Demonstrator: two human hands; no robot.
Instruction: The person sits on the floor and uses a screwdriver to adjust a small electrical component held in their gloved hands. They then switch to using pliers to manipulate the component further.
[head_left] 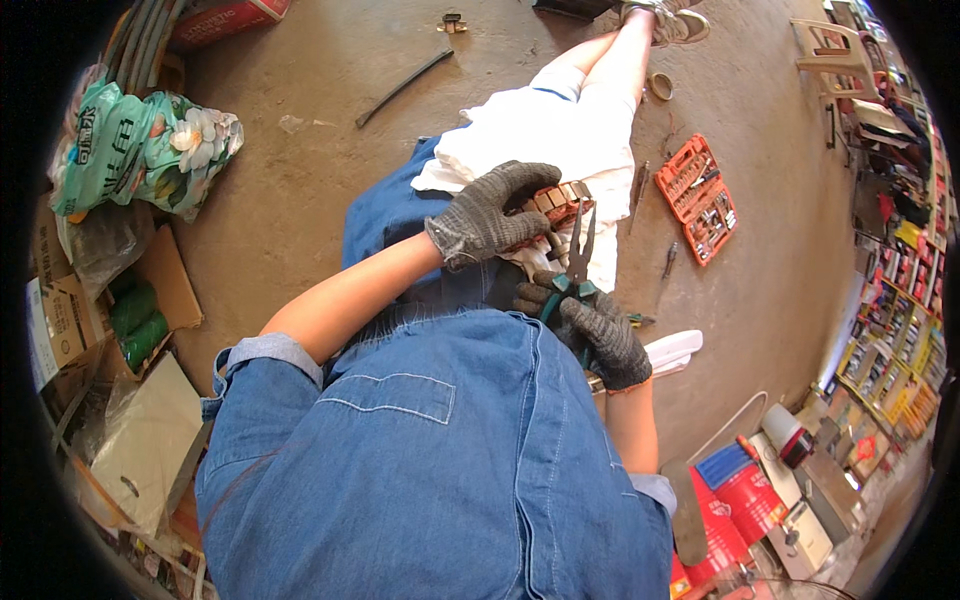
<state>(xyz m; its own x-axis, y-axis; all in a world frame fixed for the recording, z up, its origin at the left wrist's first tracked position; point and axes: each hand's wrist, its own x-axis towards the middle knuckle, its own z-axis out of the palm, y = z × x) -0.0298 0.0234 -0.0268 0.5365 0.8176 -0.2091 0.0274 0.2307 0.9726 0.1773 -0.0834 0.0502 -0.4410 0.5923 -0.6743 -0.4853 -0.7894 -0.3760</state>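
My left hand (488, 212), in a dark grey knitted glove, is wrapped round a copper-coloured round part with metal blocks along its rim, which looks like a motor stator (560, 203). It is held over a white cloth (535, 125) spread on my lap and legs. In my right hand (608, 342), gloved the same way, are long-nose pliers (578, 262) with green handles. Their slim jaws point away from me and are slightly apart, close beside the stator's right edge. Whether the tips touch it I cannot tell.
An orange socket-set case (697, 200) lies unfolded on the floor at right, near a screwdriver-like tool (670, 260). A ring (661, 86) and a dark strip (405, 88) lie farther off. Bags (150, 150) and boxes (160, 285) stand left; a stool (835, 55) and shelves (895, 350) right.
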